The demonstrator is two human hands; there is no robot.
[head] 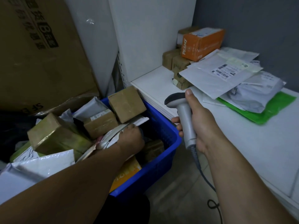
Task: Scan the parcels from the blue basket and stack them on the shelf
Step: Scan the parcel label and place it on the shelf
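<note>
While the right hand (199, 125) clamps the scanner (182, 109) near upright, head aimed leftward at the blue basket (161, 167), the left hand (131, 137) rests on a white parcel (108, 139) (grip hidden).

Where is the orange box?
In the head view, the orange box sits upper right, at the back of the white shelf, on small brown boxes beside white envelopes.

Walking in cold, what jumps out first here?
The blue basket at lower left, crammed with brown boxes and white mailers, with the left hand in it. At centre the right hand grips a grey scanner. An orange box tops the parcels on the white shelf at right.
</note>
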